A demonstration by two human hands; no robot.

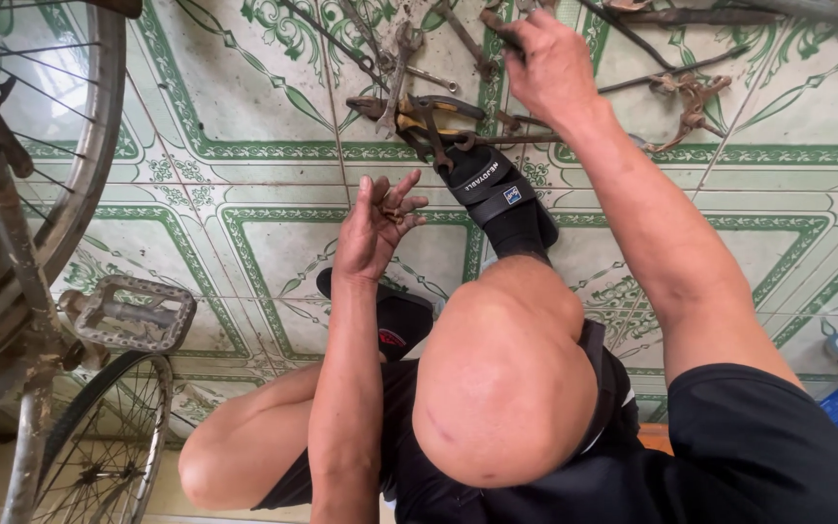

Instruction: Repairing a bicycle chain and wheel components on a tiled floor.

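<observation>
Reaching right hand (547,60) to top centre, grip closing on a rusty tool (497,24) among the scattered tools (419,107); left hand (375,228), mid-frame, cupping small parts (398,215), grip half open.

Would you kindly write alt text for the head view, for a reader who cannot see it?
A person squatting on a green-patterned tiled floor reaches the right hand into a scatter of rusty tools, while the left hand is raised palm-up, cupping small parts. A bicycle, its pedal nearest, stands at the left.
</observation>
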